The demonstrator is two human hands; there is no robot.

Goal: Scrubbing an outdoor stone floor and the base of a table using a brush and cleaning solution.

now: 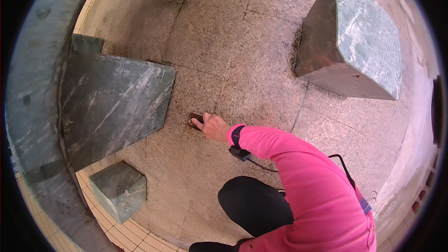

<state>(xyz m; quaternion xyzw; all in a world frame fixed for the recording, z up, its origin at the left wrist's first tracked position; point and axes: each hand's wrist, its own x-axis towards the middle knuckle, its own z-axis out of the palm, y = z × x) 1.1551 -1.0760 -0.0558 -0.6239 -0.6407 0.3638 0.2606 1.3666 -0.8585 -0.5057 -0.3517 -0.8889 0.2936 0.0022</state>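
Observation:
My right hand point(214, 127), at the end of a pink sleeve with a dark strap round the wrist, is closed on a dark brush-like block point(196, 121). The block rests on the speckled stone floor point(227, 94), and its lighter, rough edge shows at the left. A small black device point(240, 153) hangs at the wrist, with a black cable running from it. My left hand is out of view. Below the arm, my knee in black cloth point(255, 204) shows above the floor.
A green marble block point(369, 38) stands at upper right. On the left, a marble pedestal point(115, 105) stands by a large curved stone rim point(38, 87). A smaller marble block point(120, 189) sits at lower left, near beige tiles point(122, 236).

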